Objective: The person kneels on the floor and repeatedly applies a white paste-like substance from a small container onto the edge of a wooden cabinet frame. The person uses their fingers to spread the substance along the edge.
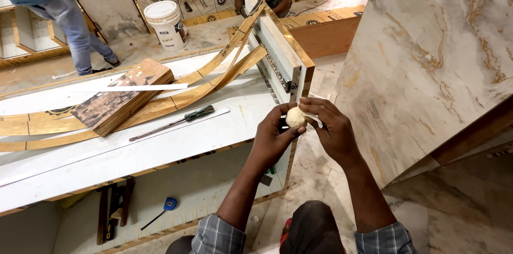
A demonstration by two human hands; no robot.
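Head view: we are holding a pale lump (295, 116) between both hands, in front of the upright panel's edge (299, 80). Left hand (275, 136) is cupping it from below, fingers curled against it; right hand (328, 126) is pinching it from above. A screwdriver (173, 122) is lying on the counter (160, 147), within reach.

there is one camera, on the person's head. it looks down and forward, close above the left hand (273, 135) and right hand (329, 130), with the white board (176, 142) and the far floor past them.
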